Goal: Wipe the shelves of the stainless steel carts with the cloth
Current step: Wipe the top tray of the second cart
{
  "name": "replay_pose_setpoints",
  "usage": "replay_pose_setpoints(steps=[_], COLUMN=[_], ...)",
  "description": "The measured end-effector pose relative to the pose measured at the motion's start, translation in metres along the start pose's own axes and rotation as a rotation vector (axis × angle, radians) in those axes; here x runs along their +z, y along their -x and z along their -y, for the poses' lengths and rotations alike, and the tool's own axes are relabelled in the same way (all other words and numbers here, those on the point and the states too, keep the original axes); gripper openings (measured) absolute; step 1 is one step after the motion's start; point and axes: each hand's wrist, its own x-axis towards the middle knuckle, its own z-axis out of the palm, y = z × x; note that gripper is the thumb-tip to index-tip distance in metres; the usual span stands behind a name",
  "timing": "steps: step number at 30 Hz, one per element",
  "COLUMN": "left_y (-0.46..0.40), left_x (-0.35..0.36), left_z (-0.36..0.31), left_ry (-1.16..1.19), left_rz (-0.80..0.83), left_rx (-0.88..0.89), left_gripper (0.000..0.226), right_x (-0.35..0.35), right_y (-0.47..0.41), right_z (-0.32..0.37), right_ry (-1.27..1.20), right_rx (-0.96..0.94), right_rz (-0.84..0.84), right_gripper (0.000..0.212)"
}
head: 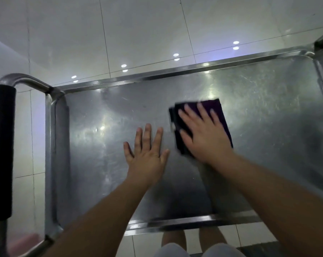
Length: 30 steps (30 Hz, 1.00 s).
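one steel cart shelf, one folded purple cloth under the flat-pressed right hand; left hand splayed flat, fingers released; no writing readable.

Both forearms are bare from the bottom edge of the frame up to the wrists; no sleeve, watch or bracelet shows on either. The left hand is ungloved, and a thin dark mark crosses the base of one finger; whether it is a ring or a skin crease cannot be told. The right hand is also ungloved and carries no visible ring, though its outline is softened by blur. At the bottom of the frame two bare legs show, with the pale, light grey hems of shorts over the thighs.
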Motion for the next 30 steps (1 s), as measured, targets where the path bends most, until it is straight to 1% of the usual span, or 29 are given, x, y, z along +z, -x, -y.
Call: replay_pose_setpoints(steps=[3,5,7,9,13,18,20,22,24,27,30], left_y=[0.000,-0.001,-0.001,-0.001,-0.003,-0.003,-0.002,-0.003,-0.004,-0.005,-0.008], left_x=[-0.001,-0.001,-0.001,0.002,0.006,0.008,0.007,0.006,0.005,0.005,0.002], left_z=[-0.001,-0.002,0.000,0.003,0.006,0.010,0.011,0.010,0.009,0.010,0.012], left_ry=[-0.005,-0.001,0.007,0.014,0.025,0.048,0.060,0.065,0.065,0.060,0.062], left_rz=[0.000,-0.002,-0.007,-0.009,-0.027,-0.049,-0.046,-0.030,-0.017,-0.001,0.031], left_rx=[-0.002,0.000,0.005,0.012,0.011,0.021,0.032,0.027,0.015,0.008,0.006], left_gripper=[0.067,0.066,0.066,0.066,0.068,0.059,0.059,0.060,0.061,0.059,0.058], right_x=[-0.021,-0.031,-0.035,-0.033,-0.017,0.012,0.022,0.028,0.031,0.029,0.031], right_y=[-0.104,-0.150,-0.172,-0.165,-0.087,0.080,0.146,0.197,0.227,0.240,0.239], right_z=[0.006,0.011,0.016,0.019,0.025,0.047,0.055,0.060,0.058,0.047,0.041], right_ry=[-0.017,-0.046,-0.055,-0.045,-0.039,-0.078,-0.093,-0.092,-0.066,0.019,0.056], right_rx=[0.078,0.127,0.164,0.150,0.076,0.048,0.008,-0.048,-0.118,-0.226,-0.245], right_rz=[-0.015,-0.034,-0.033,-0.029,0.024,0.104,0.175,0.232,0.273,0.311,0.310], right_gripper=[0.068,0.069,0.069,0.069,0.069,0.068,0.074,0.087,0.098,0.098,0.097])
